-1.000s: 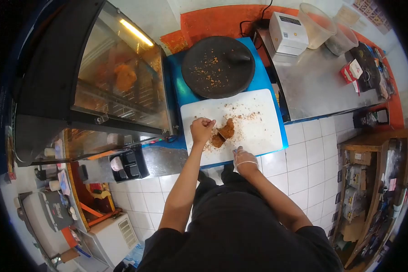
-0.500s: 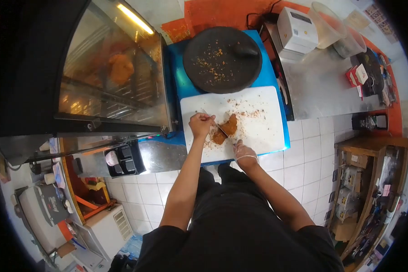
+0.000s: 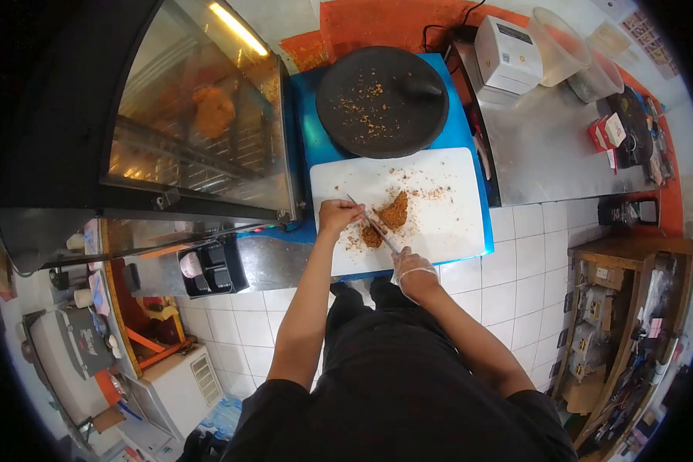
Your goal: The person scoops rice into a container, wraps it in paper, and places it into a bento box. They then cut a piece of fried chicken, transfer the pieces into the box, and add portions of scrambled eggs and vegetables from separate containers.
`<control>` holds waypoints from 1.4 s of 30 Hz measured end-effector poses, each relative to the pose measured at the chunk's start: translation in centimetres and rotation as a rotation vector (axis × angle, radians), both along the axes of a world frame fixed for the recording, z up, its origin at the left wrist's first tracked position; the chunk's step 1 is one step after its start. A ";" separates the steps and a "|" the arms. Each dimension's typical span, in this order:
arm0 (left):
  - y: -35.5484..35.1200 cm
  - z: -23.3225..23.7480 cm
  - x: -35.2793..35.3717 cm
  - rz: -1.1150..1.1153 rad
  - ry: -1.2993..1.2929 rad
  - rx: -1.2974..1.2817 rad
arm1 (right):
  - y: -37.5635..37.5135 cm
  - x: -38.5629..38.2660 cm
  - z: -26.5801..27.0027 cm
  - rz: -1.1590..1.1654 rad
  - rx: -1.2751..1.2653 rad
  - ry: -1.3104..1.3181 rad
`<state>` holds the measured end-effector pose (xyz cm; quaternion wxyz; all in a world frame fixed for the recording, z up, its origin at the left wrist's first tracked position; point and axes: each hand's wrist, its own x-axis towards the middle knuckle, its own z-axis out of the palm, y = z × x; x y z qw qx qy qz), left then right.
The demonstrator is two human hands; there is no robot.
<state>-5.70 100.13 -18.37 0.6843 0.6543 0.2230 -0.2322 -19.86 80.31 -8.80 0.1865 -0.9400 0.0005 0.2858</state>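
Note:
A long knife (image 3: 380, 232) lies slantwise over the white cutting board (image 3: 446, 223). My right hand (image 3: 416, 276), in a clear glove, is closed round its handle at the near end. Bare fingers of my left hand (image 3: 341, 216) are closed at the blade's far part, near the tip. Beneath and beside the blade is brown, crumb-coated fried food in two parts: a larger piece (image 3: 394, 211) to the right and a smaller piece (image 3: 372, 236) to the left. Crumbs are scattered around them.
Behind the board stands a dark round stone mortar (image 3: 346, 127) with crumbs in it and a dark pestle (image 3: 421, 87). A glass-fronted warming cabinet (image 3: 200, 154) rises close on the left. A steel counter (image 3: 547, 146) with a white printer-like box (image 3: 508, 55) is at right.
The knife has turned flatter, so its length shows more clearly. My right hand has moved slightly nearer me, and the two food pieces look further apart.

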 end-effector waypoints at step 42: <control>-4.6 1.3 3.1 -0.034 -0.192 0.208 | -2.9 3.0 -5.4 -0.102 -0.032 -0.073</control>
